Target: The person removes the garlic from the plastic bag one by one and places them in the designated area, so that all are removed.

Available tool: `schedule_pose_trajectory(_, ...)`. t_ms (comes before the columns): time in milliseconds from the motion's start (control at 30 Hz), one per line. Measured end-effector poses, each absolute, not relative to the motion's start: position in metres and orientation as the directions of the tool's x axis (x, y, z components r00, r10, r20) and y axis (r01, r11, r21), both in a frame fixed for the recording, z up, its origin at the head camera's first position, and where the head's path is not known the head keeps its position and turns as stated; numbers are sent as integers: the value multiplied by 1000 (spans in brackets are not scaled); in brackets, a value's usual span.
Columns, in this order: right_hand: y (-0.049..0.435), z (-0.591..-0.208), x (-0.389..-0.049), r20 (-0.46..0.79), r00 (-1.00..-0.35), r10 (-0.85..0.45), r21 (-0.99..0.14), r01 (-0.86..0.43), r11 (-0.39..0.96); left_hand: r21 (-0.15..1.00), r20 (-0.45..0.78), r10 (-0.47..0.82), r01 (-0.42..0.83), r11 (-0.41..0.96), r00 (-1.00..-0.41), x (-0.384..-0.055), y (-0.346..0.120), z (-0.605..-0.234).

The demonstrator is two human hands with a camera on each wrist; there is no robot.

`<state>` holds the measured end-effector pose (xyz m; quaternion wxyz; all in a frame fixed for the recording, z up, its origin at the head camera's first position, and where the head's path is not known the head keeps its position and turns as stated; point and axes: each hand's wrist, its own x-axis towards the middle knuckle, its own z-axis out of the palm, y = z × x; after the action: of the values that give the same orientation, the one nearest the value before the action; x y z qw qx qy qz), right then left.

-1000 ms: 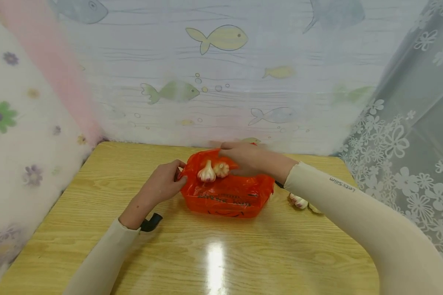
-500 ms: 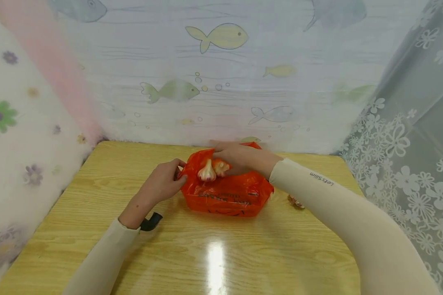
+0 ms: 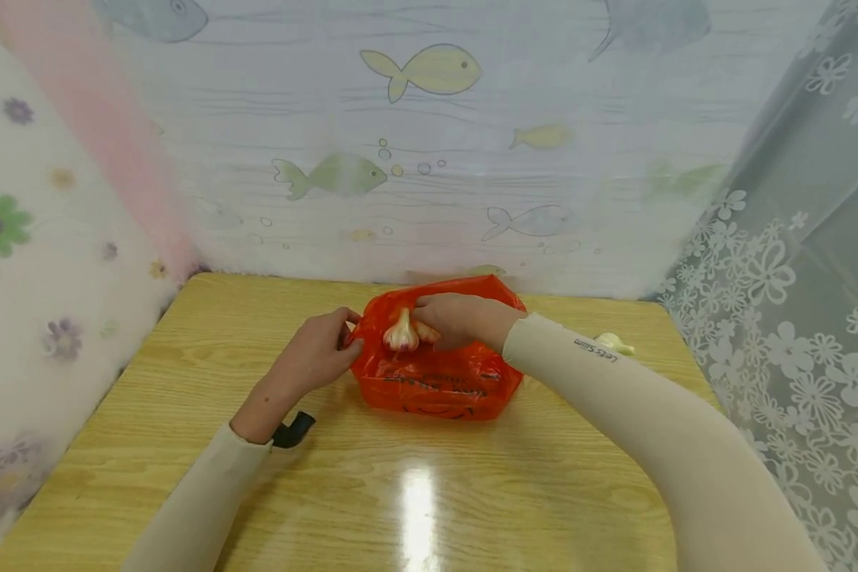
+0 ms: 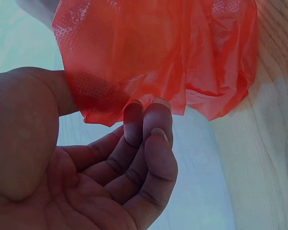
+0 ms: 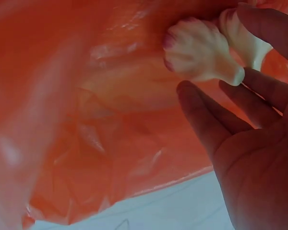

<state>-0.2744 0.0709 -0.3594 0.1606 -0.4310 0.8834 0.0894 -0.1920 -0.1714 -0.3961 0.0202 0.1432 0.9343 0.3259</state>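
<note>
A red plastic bag (image 3: 429,397) with dark print lies with its mouth spread at the far middle of the table. My left hand (image 3: 319,353) pinches its left edge between thumb and fingers; in the left wrist view the thin film hides the thumb's tip. Two garlic bulbs are inside. One garlic bulb (image 5: 197,50), white with purple streaks, rests beyond the fingertips of my right hand (image 5: 259,143). The other garlic bulb (image 5: 245,40) is between that hand's thumb and extended fingers, and is partly covered by the hand in the head view.
Beyond my right sleeve (image 3: 600,397) another garlic bulb (image 3: 615,343) shows on the wooden table (image 3: 343,500). A fish-print curtain (image 3: 429,191) hangs right behind the table's far edge. A black curved piece (image 3: 293,430) sits by my left wrist.
My right hand has moved left and deeper into the bag, over the right-hand garlic bulb, which has tilted. My sleeve now hides the nearer garlic on the table. The left hand has stayed still.
</note>
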Motion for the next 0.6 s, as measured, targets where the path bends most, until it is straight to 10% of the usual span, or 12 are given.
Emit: schedule_pose_trajectory(600,62,-370,-281,-441,-601,-667,101,-771,629,619,45,279,246,746,-959,-192,-171,-396)
